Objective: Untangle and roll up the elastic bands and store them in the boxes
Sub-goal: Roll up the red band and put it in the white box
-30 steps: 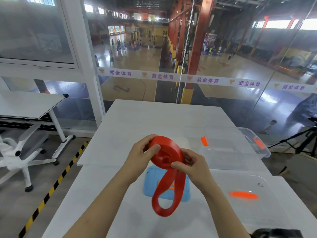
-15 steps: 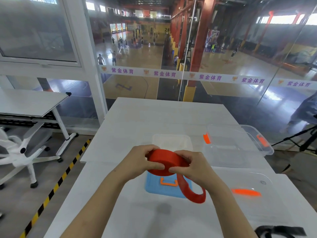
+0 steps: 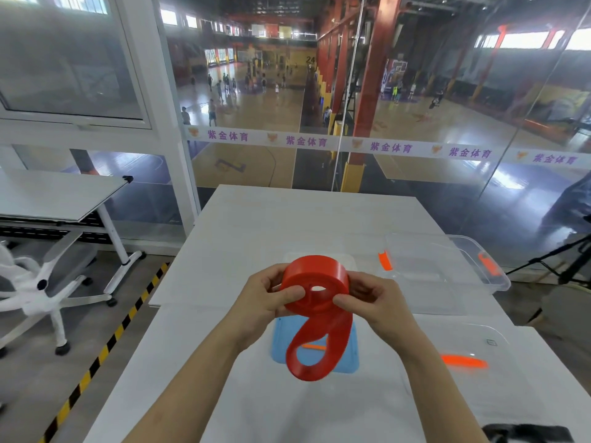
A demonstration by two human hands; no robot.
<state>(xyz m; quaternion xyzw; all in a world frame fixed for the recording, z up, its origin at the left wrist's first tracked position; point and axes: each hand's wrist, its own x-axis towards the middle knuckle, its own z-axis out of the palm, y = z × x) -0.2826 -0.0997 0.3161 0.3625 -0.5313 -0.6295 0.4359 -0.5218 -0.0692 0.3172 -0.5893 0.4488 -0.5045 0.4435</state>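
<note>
- White tabletop (image 3: 256, 225) stands against a glass wall (image 3: 415, 187) overlooking a sports hall (image 3: 256, 107).
- Both hands hold a red elastic band (image 3: 315, 276) above it: the left hand (image 3: 265, 302) pinches the rolled coil's left side, and the right hand (image 3: 380, 302) grips its right side.
- One unrolled loop of the band hangs over a blue lid (image 3: 279, 343).
- To the right, a clear box (image 3: 447, 276) with orange clips sits on the tabletop.

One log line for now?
left hand: grips red band | right hand: grips red band | red band: mostly rolled, loop hanging
</note>
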